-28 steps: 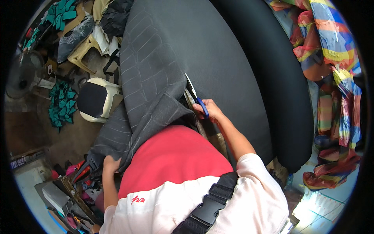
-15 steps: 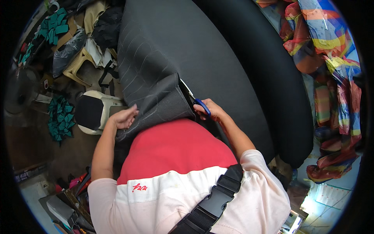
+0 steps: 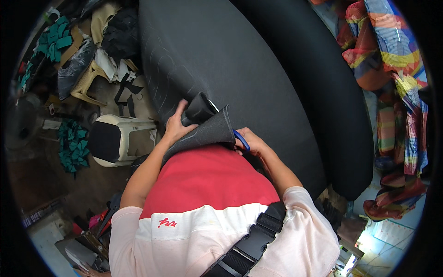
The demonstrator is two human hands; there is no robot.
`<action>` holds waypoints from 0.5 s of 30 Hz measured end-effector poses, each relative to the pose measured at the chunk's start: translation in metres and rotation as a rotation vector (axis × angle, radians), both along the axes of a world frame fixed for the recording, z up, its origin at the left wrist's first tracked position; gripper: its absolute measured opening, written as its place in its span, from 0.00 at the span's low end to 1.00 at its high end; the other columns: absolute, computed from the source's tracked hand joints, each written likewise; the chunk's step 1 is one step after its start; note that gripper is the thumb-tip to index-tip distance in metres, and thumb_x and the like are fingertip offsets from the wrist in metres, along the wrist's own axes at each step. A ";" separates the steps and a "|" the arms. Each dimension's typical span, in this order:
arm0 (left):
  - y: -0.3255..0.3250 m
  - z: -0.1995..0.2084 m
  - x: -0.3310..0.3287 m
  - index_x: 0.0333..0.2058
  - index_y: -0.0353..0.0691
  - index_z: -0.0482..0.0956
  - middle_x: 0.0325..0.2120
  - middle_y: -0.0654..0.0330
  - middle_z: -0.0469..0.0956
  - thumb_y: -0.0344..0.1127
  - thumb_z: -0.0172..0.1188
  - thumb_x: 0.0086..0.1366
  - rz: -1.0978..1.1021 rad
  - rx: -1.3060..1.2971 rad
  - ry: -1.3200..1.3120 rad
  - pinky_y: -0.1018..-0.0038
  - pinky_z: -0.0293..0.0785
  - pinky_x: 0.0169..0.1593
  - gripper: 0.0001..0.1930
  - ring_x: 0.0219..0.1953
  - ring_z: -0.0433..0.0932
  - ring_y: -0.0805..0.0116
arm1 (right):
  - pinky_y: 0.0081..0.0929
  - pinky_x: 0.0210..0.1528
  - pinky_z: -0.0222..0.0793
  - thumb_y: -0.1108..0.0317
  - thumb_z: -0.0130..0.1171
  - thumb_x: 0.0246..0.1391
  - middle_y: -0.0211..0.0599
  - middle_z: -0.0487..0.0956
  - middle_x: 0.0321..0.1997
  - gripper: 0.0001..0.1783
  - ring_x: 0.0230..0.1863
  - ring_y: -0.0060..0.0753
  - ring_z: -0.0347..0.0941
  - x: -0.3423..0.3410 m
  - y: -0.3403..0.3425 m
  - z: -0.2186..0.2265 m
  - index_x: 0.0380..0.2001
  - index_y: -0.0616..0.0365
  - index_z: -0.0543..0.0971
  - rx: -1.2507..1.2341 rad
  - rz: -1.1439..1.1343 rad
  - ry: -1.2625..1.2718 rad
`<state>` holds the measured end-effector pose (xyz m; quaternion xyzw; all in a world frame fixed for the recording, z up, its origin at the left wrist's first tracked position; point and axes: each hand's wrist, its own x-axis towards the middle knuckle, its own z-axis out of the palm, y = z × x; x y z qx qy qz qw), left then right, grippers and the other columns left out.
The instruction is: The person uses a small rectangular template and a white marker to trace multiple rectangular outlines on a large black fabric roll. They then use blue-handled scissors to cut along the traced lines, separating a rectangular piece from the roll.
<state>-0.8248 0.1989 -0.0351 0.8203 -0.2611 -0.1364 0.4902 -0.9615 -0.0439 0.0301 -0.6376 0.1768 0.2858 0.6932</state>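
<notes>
A large dark grey sheet (image 3: 221, 60) with faint pale drawn lines at its left spreads out in front of me. Its near edge is cut and lifted into a curled flap (image 3: 210, 130) against my front. My left hand (image 3: 176, 129) grips a fold of this flap, thumb and forefinger on either side; the other fingers are partly hidden. In my right hand (image 3: 252, 141) are scissors (image 3: 240, 139) with blue handles. One silvery blade shows beyond the flap at the cut, while the flap covers most of the rest.
Along the right side of the sheet lies a thick black roll (image 3: 318, 87). A pale stool (image 3: 121, 127) with a dark seat pad stands at left, near green scraps (image 3: 71, 145) and a beige chair (image 3: 90, 81). Colourful striped bags (image 3: 392, 41) hang or lie at far right.
My left hand has moved right and forward from the sheet's left edge and taken hold of the flap. The flap has curled up over the scissors, which stay in my right hand.
</notes>
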 end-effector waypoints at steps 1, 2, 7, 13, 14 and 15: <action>0.002 0.001 0.003 0.50 0.37 0.71 0.40 0.48 0.78 0.37 0.67 0.44 -0.081 0.054 0.032 0.70 0.69 0.48 0.32 0.45 0.76 0.52 | 0.18 0.14 0.60 0.59 0.61 0.51 0.30 0.70 0.14 0.17 0.12 0.20 0.65 0.000 -0.001 0.000 0.17 0.60 0.72 0.007 -0.012 -0.001; 0.007 0.002 0.001 0.41 0.36 0.77 0.36 0.50 0.79 0.32 0.65 0.45 -0.071 0.030 0.132 0.72 0.71 0.46 0.21 0.41 0.78 0.54 | 0.18 0.14 0.60 0.60 0.61 0.51 0.30 0.70 0.14 0.17 0.12 0.20 0.65 -0.001 -0.002 0.000 0.18 0.60 0.72 0.013 -0.024 -0.003; 0.033 0.016 -0.016 0.38 0.39 0.80 0.24 0.52 0.75 0.22 0.60 0.43 -0.097 0.012 -0.118 0.72 0.70 0.34 0.19 0.27 0.75 0.59 | 0.18 0.15 0.60 0.56 0.62 0.50 0.28 0.69 0.15 0.18 0.13 0.19 0.64 0.003 0.002 -0.011 0.22 0.61 0.74 -0.055 0.006 -0.067; 0.033 0.023 -0.017 0.41 0.45 0.80 0.21 0.54 0.71 0.21 0.59 0.41 -0.120 -0.025 -0.079 0.71 0.67 0.31 0.23 0.24 0.72 0.60 | 0.22 0.11 0.55 0.52 0.63 0.46 0.27 0.69 0.14 0.22 0.12 0.18 0.61 0.036 0.012 -0.033 0.27 0.64 0.78 -0.208 0.113 -0.045; 0.034 0.023 -0.016 0.41 0.44 0.80 0.22 0.54 0.72 0.21 0.60 0.41 -0.120 -0.024 -0.048 0.72 0.67 0.32 0.24 0.25 0.73 0.60 | 0.23 0.10 0.54 0.52 0.63 0.46 0.26 0.68 0.14 0.21 0.11 0.17 0.60 0.038 0.014 -0.032 0.26 0.64 0.78 -0.197 0.063 -0.119; 0.035 0.022 -0.016 0.42 0.43 0.80 0.22 0.53 0.72 0.21 0.60 0.41 -0.120 -0.022 -0.018 0.72 0.68 0.32 0.24 0.25 0.73 0.60 | 0.23 0.10 0.53 0.52 0.63 0.45 0.26 0.68 0.13 0.21 0.11 0.17 0.59 0.036 0.017 -0.029 0.26 0.64 0.78 -0.183 0.012 -0.193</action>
